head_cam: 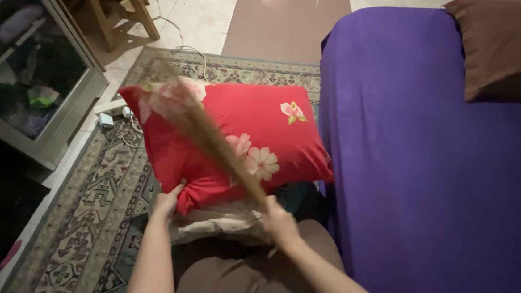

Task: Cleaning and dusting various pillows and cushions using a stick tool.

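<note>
A person's left hand (pixel 167 203) grips the red floral pillow (pixel 235 142) upright beside the purple-covered bed (pixel 434 151), fingers pinching its corner; the right hand (pixel 279 222) clenches a blurred broom (pixel 210 135) (a loose grip risks dropping the pillow).

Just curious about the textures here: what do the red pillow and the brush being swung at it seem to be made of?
Red pillow: soft woven cloth, matte, printed with flowers; it creases where the left hand grips. Brush in the right hand: probably dry straw or fibre bristles, tan and blurred.
</note>
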